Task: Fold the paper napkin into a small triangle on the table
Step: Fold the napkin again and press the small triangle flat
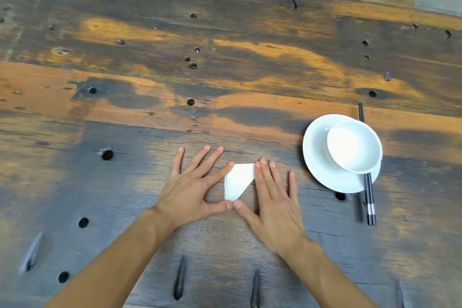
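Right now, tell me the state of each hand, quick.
Left hand: open, flat, fingertips pressing the napkin.
Right hand: open, flat, fingers on the napkin's right edge.
Neither is gripping anything.

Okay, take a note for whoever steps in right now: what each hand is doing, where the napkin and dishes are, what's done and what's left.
Left hand: flat and open, index tip on the top left corner and thumb at the bottom tip of the white paper napkin; no grip.
Right hand: flat and open, fingertips on the top right corner, thumb at the bottom tip.
The napkin lies flat on the dark worn wooden table, already a small triangle.
To the right: white bowl on white saucer, black chopsticks partly under them.
Left: press the creases, lift hands.
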Available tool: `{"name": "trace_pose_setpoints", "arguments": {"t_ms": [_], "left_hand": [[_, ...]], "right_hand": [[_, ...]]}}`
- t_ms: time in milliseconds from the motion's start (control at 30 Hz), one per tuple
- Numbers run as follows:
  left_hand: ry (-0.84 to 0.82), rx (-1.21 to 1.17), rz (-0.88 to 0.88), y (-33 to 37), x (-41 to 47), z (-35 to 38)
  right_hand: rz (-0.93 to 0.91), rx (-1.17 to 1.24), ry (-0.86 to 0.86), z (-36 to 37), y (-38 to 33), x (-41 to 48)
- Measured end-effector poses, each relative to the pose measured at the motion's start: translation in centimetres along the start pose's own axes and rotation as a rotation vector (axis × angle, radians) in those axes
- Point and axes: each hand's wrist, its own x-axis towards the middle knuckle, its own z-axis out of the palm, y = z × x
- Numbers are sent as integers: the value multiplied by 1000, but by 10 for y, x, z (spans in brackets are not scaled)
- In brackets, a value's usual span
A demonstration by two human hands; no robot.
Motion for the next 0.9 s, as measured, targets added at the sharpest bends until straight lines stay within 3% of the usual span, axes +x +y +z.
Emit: {"name": "trace_pose_setpoints", "arguments": {"t_ms": [100, 233, 667, 900], "left_hand": [[-6, -3, 4, 0, 0, 0], [-17, -19, 14, -2, 0, 0], [-76, -26, 15, -2, 0, -5], [86, -119, -136, 22, 0, 3]], "right_hand": [[-3, 50, 44, -4, -22, 1], [-101, 71, -33, 2, -50, 6], [-15, -44, -41, 4, -3, 2], [-27, -58, -23, 8, -1, 0]]}}
